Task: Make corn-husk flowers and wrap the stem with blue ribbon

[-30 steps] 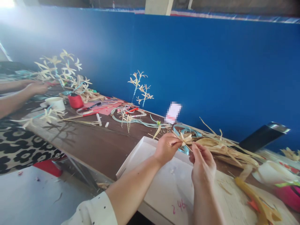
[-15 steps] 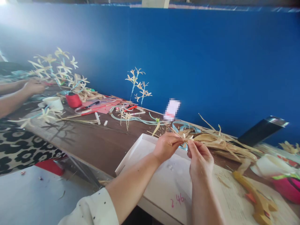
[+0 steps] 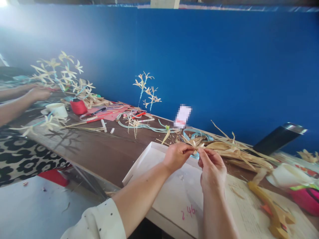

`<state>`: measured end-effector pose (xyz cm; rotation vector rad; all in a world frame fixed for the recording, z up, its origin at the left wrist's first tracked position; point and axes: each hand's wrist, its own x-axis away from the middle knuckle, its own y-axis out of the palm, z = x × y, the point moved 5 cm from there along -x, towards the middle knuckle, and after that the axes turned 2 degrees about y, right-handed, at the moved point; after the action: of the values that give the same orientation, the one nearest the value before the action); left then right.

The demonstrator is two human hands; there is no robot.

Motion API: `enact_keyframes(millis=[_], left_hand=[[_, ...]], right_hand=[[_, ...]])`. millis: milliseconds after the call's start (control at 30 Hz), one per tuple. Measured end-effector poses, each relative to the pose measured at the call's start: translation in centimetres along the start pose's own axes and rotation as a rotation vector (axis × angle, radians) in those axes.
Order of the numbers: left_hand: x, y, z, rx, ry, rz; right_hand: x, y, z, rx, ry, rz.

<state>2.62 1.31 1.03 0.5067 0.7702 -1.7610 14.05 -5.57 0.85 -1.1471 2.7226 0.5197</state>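
My left hand [image 3: 177, 156] and my right hand [image 3: 213, 164] meet above the white cardboard tray [image 3: 139, 162]. Between their fingertips is a small flower of pale dried husk [image 3: 195, 146], its petals pointing up. My left hand pinches it from the left side; my right thumb and fingers pinch it from the right. Its stem and lower part are hidden by the fingers. Just behind my hands lie a light blue ribbon [image 3: 196, 134] and a heap of dried husk strips [image 3: 239, 154].
A yellow glue gun [image 3: 272, 210] lies at right, near a white cup [image 3: 286, 176] and a leaning black bottle [image 3: 277, 139]. Finished husk flowers [image 3: 147, 88] stand against the blue wall. At far left, another person's hands [image 3: 40, 93] work near more flowers [image 3: 59, 71] and a red pot [image 3: 78, 107].
The flower's petals have turned and spread a little between my fingertips. Both my hands stay nearly in place. The other person's hands have shifted slightly right.
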Motion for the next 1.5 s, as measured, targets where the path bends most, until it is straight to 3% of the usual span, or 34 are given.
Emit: enact_keyframes(millis=[300, 900, 1167, 1500], left_hand=[[0.2, 0.2, -0.6, 0.023, -0.169, -0.021], [0.2, 0.5, -0.7, 0.182, -0.237, 0.014], [0.2, 0.7, -0.9, 0.292, -0.338, -0.008], [0.0, 0.2, -1.2, 0.124, -0.143, 0.004]], right_hand=[[-0.1, -0.2, 0.7, -0.095, 0.056, 0.041], [-0.2, 0.1, 1.3, -0.230, 0.194, 0.052], [-0.2, 0.5, 1.7, -0.374, 0.341, -0.006], [-0.3, 0.0, 1.2, -0.234, 0.223, -0.006]])
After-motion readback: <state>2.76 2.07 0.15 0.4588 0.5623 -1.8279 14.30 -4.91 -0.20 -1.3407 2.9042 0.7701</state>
